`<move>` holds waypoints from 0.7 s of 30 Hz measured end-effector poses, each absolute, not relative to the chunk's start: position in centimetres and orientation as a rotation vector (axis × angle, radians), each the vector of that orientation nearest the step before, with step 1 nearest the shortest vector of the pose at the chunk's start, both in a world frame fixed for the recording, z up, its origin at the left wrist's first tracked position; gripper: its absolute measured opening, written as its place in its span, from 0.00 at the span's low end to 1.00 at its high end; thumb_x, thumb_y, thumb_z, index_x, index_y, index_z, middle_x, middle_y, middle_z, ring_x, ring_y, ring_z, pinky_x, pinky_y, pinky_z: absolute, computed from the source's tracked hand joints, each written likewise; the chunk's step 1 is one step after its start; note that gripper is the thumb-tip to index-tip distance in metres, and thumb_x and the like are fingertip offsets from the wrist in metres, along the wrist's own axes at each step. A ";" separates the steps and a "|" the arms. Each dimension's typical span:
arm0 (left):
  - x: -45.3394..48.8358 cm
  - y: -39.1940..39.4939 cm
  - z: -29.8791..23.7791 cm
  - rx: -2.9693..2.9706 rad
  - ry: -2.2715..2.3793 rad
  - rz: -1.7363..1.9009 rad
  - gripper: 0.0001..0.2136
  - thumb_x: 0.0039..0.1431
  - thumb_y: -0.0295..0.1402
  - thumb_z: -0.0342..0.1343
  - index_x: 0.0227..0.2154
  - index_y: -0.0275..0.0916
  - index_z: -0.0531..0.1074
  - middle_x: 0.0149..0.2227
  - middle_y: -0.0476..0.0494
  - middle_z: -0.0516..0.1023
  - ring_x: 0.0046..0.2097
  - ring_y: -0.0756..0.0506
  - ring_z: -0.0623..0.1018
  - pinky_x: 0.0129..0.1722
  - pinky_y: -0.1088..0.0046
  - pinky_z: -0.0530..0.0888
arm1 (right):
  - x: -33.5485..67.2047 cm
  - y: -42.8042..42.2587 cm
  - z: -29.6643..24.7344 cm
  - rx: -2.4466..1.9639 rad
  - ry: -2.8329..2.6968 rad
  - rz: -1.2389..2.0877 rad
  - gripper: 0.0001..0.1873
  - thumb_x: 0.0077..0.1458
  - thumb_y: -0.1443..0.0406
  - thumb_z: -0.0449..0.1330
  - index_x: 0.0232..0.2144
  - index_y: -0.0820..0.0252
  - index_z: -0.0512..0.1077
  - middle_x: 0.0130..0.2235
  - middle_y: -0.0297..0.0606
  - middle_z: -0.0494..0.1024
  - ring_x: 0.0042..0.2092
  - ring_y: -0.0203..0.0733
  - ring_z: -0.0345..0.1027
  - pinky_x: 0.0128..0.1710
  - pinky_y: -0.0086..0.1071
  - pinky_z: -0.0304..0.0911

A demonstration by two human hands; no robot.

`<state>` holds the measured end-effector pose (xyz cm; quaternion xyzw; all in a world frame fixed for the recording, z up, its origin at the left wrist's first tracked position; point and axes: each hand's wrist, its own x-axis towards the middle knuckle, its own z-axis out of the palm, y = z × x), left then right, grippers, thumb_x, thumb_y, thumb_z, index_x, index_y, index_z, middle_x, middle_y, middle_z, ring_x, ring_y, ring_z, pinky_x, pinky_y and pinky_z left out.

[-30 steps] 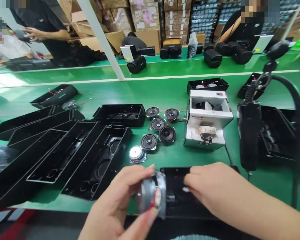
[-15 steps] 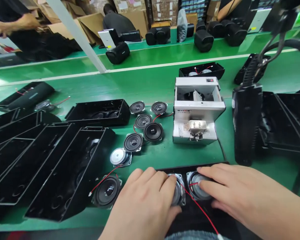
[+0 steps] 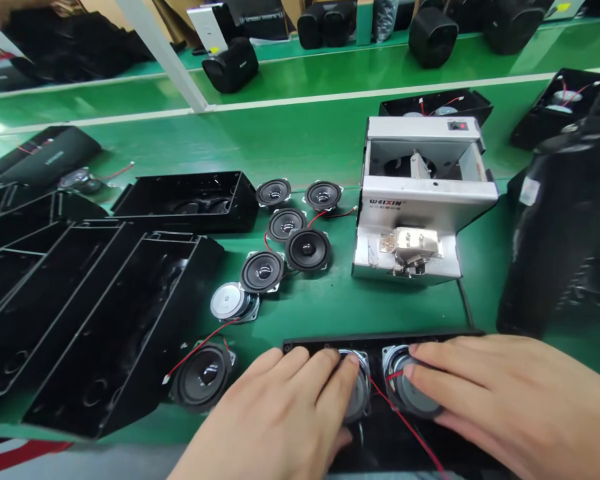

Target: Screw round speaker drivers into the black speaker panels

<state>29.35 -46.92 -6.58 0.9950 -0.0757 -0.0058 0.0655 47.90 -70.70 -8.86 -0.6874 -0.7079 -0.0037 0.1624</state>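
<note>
Past a WEIXIN screw feeder (image 3: pixel 420 200), loose speaker drivers (image 3: pixel 285 223) and open black enclosures (image 3: pixel 125 320) on the green table (image 3: pixel 305 140), the left hand (image 3: pixel 275 420) and right hand (image 3: pixel 505 400) lie unclenched on two wired speaker drivers (image 3: pixel 405 383) seated side by side in a black enclosure (image 3: pixel 380 342) at the near edge, the left hand no longer lifting a driver as a second ago.
</note>
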 end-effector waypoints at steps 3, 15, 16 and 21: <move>29.8 -46.6 -6.8 2.975 -0.252 -0.017 0.16 0.70 0.24 0.51 0.52 0.40 0.81 0.40 0.45 0.88 0.33 0.41 0.82 0.32 0.61 0.72 | 48.0 -70.4 -8.8 -1.962 -2.041 -0.006 0.23 0.81 0.67 0.42 0.55 0.54 0.77 0.52 0.30 0.85 0.50 0.40 0.80 0.47 0.42 0.73; 28.8 -46.6 -8.0 2.966 -0.218 0.186 0.17 0.76 0.25 0.46 0.51 0.38 0.82 0.45 0.43 0.89 0.37 0.40 0.84 0.36 0.60 0.73 | 48.4 -70.1 -8.4 -1.946 -2.060 -0.047 0.19 0.78 0.70 0.43 0.54 0.57 0.73 0.50 0.33 0.86 0.48 0.40 0.80 0.47 0.37 0.73; 28.7 -46.6 -8.0 2.957 -0.213 0.178 0.17 0.76 0.26 0.46 0.51 0.38 0.81 0.45 0.44 0.89 0.37 0.40 0.84 0.36 0.60 0.73 | 48.4 -70.0 -8.3 -1.939 -2.058 -0.045 0.20 0.78 0.70 0.42 0.54 0.57 0.73 0.50 0.33 0.86 0.47 0.40 0.80 0.46 0.37 0.74; 28.7 -46.7 -7.9 2.891 -0.117 0.145 0.14 0.76 0.28 0.49 0.50 0.42 0.80 0.44 0.47 0.90 0.36 0.41 0.84 0.35 0.60 0.71 | 48.2 -69.9 -8.2 -1.961 -2.049 -0.003 0.21 0.79 0.69 0.41 0.55 0.55 0.73 0.50 0.34 0.86 0.48 0.41 0.81 0.44 0.39 0.74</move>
